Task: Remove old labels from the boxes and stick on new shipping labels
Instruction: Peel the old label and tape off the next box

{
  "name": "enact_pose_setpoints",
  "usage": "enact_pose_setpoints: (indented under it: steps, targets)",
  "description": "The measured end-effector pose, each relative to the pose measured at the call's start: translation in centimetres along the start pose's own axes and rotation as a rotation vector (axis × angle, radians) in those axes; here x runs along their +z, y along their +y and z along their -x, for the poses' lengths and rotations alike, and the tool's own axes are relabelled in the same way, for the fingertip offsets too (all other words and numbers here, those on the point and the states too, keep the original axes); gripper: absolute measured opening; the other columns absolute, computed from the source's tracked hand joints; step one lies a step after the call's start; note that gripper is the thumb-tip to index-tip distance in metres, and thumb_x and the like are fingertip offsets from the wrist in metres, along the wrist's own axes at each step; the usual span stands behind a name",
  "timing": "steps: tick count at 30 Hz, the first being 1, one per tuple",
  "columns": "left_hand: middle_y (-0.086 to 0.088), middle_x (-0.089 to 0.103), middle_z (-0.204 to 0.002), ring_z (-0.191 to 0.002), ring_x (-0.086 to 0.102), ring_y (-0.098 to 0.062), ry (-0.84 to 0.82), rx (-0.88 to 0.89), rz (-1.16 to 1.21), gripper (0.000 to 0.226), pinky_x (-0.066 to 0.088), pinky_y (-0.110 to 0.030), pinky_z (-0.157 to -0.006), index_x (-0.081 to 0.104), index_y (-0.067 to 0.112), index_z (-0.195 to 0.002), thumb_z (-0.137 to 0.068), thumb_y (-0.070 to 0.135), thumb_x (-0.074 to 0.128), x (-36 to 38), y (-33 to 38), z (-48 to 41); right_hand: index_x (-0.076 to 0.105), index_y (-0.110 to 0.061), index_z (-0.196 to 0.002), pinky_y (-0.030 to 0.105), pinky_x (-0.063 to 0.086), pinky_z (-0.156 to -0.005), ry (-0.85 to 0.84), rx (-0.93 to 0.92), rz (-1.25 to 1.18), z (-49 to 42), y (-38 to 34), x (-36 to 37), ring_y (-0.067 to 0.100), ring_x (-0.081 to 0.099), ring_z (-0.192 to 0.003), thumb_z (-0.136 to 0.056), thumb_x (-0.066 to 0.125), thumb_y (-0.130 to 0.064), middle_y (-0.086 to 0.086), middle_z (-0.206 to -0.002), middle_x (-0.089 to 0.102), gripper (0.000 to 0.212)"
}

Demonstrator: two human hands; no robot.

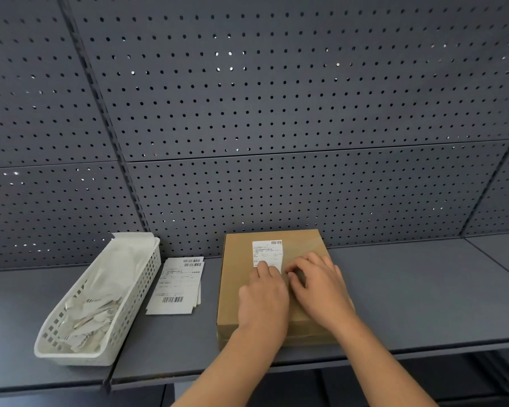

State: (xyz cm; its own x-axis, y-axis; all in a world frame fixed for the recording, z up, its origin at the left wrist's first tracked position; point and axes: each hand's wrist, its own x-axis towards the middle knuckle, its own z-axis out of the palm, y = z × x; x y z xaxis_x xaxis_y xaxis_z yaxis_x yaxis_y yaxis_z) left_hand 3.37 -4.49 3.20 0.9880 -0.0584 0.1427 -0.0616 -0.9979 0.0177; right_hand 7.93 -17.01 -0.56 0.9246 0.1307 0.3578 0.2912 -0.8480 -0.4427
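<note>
A flat brown cardboard box (303,259) lies on the grey shelf (423,289). A white label (266,251) with a barcode is on the box's top, towards the back. My left hand (263,298) rests on the box with its fingertips pressing the label's lower part, which it hides. My right hand (318,286) lies beside it, fingers bent, with the tips touching the box at the label's lower right edge. No pinch on the label shows.
A stack of white shipping labels (178,284) lies on the shelf left of the box. Further left stands a white perforated plastic basket (141,277) holding label scraps and backing paper. A dark pegboard wall (276,113) rises behind the shelf.
</note>
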Motion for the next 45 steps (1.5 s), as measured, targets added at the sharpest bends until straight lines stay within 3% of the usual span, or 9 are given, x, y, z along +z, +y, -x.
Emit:
enact_pose_setpoints:
  steps: [3,6,11,16,21,29,35,41,45]
  targets:
    - [-0.007,0.048,-0.127,-0.114,0.053,-0.02,0.036,0.006,0.032,0.027,0.038,-0.029,-0.066,0.044,0.009,-0.131,-0.104,0.015,0.046,0.2,-0.4,0.0,0.065,-0.037,-0.104,0.028,0.032,-0.087,-0.007,0.005,-0.001,0.0,0.0,-0.1,0.01,0.046,-0.105,-0.098,0.055,-0.034,-0.02,-0.103,0.054,0.012]
    - [0.001,0.058,-0.114,-0.1,0.062,-0.017,0.156,-0.005,0.09,0.023,0.035,-0.031,-0.058,0.051,0.017,-0.12,-0.107,0.036,0.046,0.6,-1.4,-0.3,0.065,-0.037,-0.106,0.027,0.031,-0.088,-0.022,0.003,0.004,0.1,0.0,-0.2,0.01,0.045,-0.106,-0.099,0.053,-0.036,-0.019,-0.105,0.053,0.013]
    - [0.009,0.057,-0.115,-0.101,0.058,-0.015,0.072,0.022,0.145,0.038,0.046,-0.032,-0.067,0.053,0.024,-0.116,-0.103,0.058,0.04,0.6,-2.5,-0.2,0.065,-0.037,-0.106,0.028,0.035,-0.093,-0.012,-0.002,-0.003,0.0,0.1,0.0,0.009,0.046,-0.106,-0.099,0.052,-0.031,-0.02,-0.106,0.054,0.016]
    - [0.006,0.06,-0.115,-0.103,0.06,-0.017,0.093,-0.013,0.139,0.034,0.044,-0.032,-0.069,0.057,0.023,-0.116,-0.104,0.053,0.046,0.5,-1.9,-0.5,0.066,-0.036,-0.107,0.028,0.037,-0.094,-0.023,-0.005,-0.002,0.0,0.2,0.1,0.01,0.047,-0.108,-0.097,0.049,-0.016,-0.021,-0.107,0.055,0.028]
    - [-0.002,0.054,-0.129,-0.121,0.052,-0.022,0.117,0.053,0.031,0.034,0.042,-0.033,-0.098,0.054,0.016,-0.129,-0.109,0.04,0.04,0.8,-1.4,-1.0,0.066,-0.036,-0.109,0.029,0.037,-0.096,-0.027,-0.007,0.002,0.1,0.2,-0.1,0.011,0.047,-0.109,-0.097,0.049,-0.017,-0.02,-0.109,0.054,0.028]
    - [-0.006,0.055,-0.126,-0.11,0.059,-0.022,0.07,0.117,-0.089,0.022,0.042,-0.03,-0.073,0.042,0.013,-0.125,-0.105,0.018,0.049,0.5,-2.2,-2.3,0.066,-0.036,-0.11,0.029,0.037,-0.097,-0.033,0.002,-0.007,0.2,0.2,-0.1,0.01,0.047,-0.109,-0.098,0.049,-0.017,-0.02,-0.109,0.055,0.028]
    - [0.006,0.063,-0.113,-0.1,0.062,-0.021,0.077,0.097,0.238,0.029,0.037,-0.033,-0.07,0.054,0.024,-0.111,-0.106,0.05,0.042,0.5,-5.0,-2.7,0.064,-0.036,-0.107,0.029,0.037,-0.096,-0.043,0.001,-0.009,0.1,0.1,-0.2,0.009,0.046,-0.108,-0.098,0.048,-0.018,-0.021,-0.107,0.053,0.026]
    - [0.017,0.055,-0.125,-0.112,0.058,-0.009,0.025,0.102,0.547,0.057,0.049,-0.03,-0.089,0.059,0.027,-0.131,-0.09,0.067,0.061,1.5,-6.9,-0.9,0.063,-0.037,-0.107,0.028,0.036,-0.094,-0.037,0.006,0.003,0.1,0.2,-0.2,0.01,0.046,-0.107,-0.098,0.049,-0.019,-0.02,-0.108,0.054,0.025]
    - [0.018,0.062,-0.112,-0.098,0.06,-0.006,0.157,0.116,0.558,0.028,0.052,-0.028,-0.078,0.071,0.027,-0.098,-0.091,0.054,0.068,2.7,-7.6,-0.5,0.064,-0.037,-0.109,0.028,0.035,-0.093,-0.036,0.001,0.002,0.1,0.1,-0.2,0.009,0.045,-0.107,-0.099,0.049,-0.019,-0.021,-0.108,0.053,0.026]
